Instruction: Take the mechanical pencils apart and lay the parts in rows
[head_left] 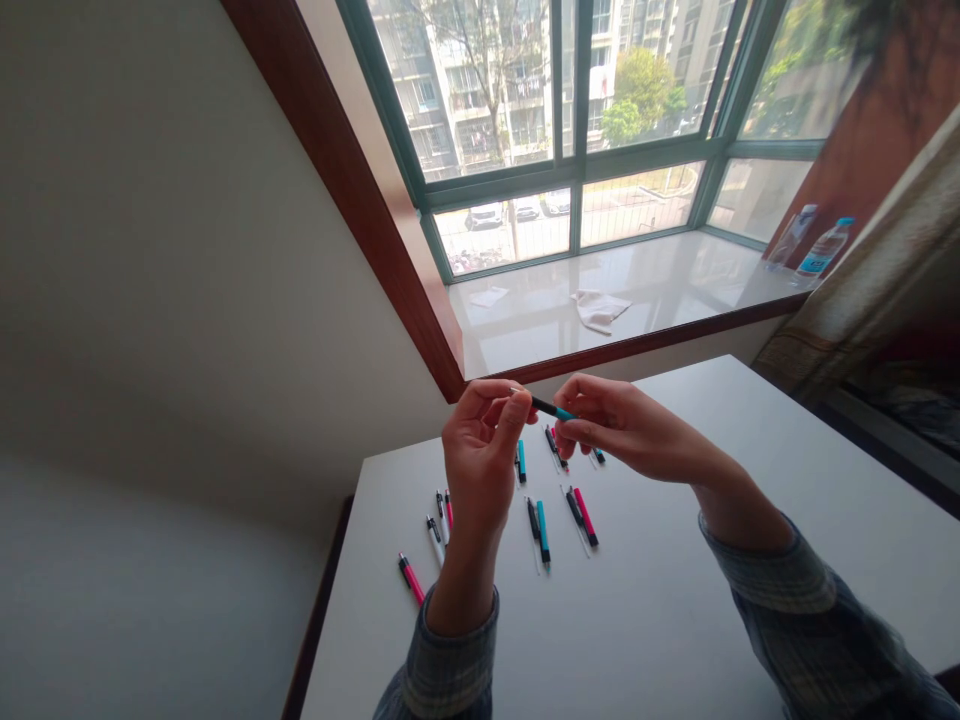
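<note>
Above the table, a black and teal pen barrel [553, 409] is held between my two hands. My left hand [484, 450] pinches its black end between thumb and forefinger, where a thin pale tip shows. The teal end sits in the fingers of my right hand [630, 425], which hide part of it. Below them on the table lie separated pen parts: a teal barrel [543, 533] beside a black piece [533, 520], and a pink barrel [586, 517] beside another black piece [574, 508]. Thin white refills lie along these sets.
Left of my left forearm lie a pink pen [411, 578] and a white pen [434, 540], with others partly hidden. The white table [660, 600] meets the wall and windowsill. A crumpled tissue [600, 310] and a plastic bottle [823, 250] are on the sill.
</note>
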